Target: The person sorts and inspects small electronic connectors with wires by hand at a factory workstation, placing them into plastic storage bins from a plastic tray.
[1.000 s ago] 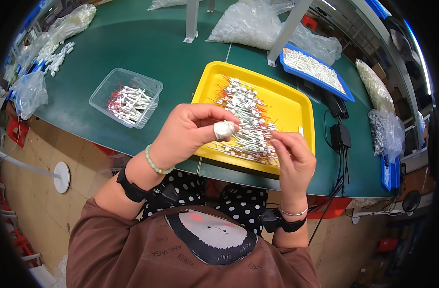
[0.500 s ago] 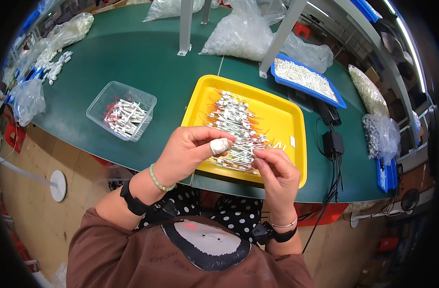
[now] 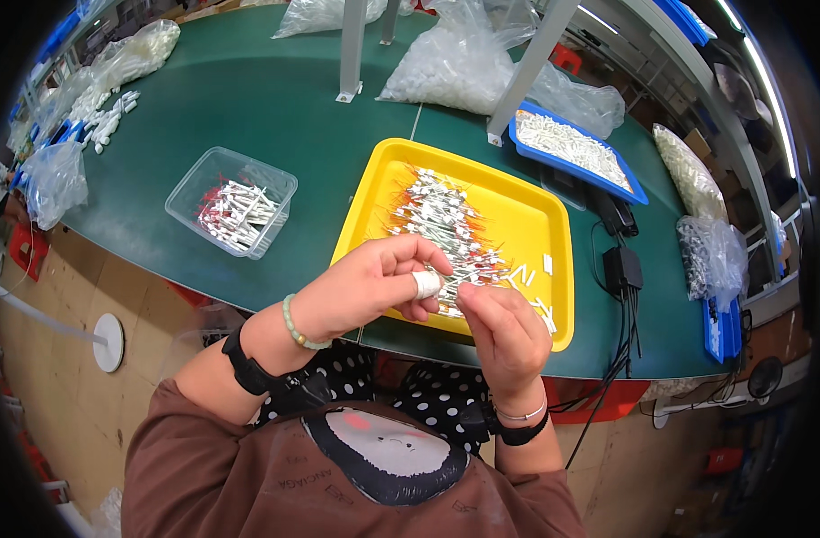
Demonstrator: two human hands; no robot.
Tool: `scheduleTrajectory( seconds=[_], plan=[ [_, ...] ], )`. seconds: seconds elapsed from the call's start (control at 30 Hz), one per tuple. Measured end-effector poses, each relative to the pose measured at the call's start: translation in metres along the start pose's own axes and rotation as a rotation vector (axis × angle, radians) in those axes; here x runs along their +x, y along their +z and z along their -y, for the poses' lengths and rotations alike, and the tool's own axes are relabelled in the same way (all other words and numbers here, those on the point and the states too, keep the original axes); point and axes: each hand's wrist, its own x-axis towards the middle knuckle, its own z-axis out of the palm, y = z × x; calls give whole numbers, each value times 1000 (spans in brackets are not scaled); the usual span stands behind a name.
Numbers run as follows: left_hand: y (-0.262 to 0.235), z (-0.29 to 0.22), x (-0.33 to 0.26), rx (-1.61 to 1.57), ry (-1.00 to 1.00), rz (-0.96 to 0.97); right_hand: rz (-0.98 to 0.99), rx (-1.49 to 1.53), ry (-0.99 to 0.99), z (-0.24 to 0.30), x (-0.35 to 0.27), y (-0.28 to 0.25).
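Two bare hands at work above a yellow tray (image 3: 540,233) on a green bench (image 3: 257,99); the left hand (image 3: 383,285), a white wrapping (image 3: 427,284) about its thumb, is over the tray's near left part, its index finger and thumb curled toward each other; whether this grip is fully closed cannot be told; the right hand (image 3: 507,332) faces it just beside, its grip narrow, thumb and index fingertip brought together; any item between those fingertips is too small to make out; the slim white pieces with orange-red wires (image 3: 437,220) lie heaped in a long band along the tray, from its far left side to beneath the fingers; loose short white pieces (image 3: 523,273) lie scattered in the tray's right part; well apart to the left, a clear plastic box (image 3: 181,204) holds white sticks with red wires (image 3: 244,211); beyond the tray, to the right, a blue tray (image 3: 567,168) holds many small white parts (image 3: 567,142); a clear bag of white material (image 3: 446,67) stands farther back
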Motion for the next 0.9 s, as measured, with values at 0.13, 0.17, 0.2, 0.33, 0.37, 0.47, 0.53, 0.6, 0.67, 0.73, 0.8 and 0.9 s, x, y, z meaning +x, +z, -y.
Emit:
scheduleTrajectory(
  seconds=[0.13, 0.17, 0.2, 0.33, 0.37, 0.47, 0.53, 0.6, 0.67, 0.73, 0.8, 0.9],
  plan=[
    [0, 0, 0, -218, -138, -3, 39, -50, -134, -1, 2, -7],
    [-2, 3, 1, -288, -160, 27, 50, -61, -197, -1, 2, -7],
    [-3, 5, 2, -356, -184, 58, 51, -62, -197, 0, 2, -7],
    [0, 6, -1, -405, -192, 139, 29, 68, 5, 3, -4, -1],
    [2, 3, -3, -341, -163, 106, 14, 164, 208, 5, -6, 2],
    [4, 3, -3, -286, -118, 68, -18, 276, 402, 15, -9, 14],
    [5, 5, -5, -292, -90, 33, -37, 266, 418, 16, -9, 19],
    [10, 10, -1, -347, -93, 57, -30, 228, 419, 14, -13, 16],
    [4, 11, 1, -315, -86, 92, 5, 212, 419, 12, -12, 13],
    [-7, -1, -5, -136, 18, 50, -21, 134, 377, 6, -10, 3],
    [-37, -27, -27, 167, 242, -150, -7, -9, 449, -9, -6, -23],
    [-106, -73, -75, 545, 294, -455, 175, -218, 555, -46, -15, -70]
  ],
)
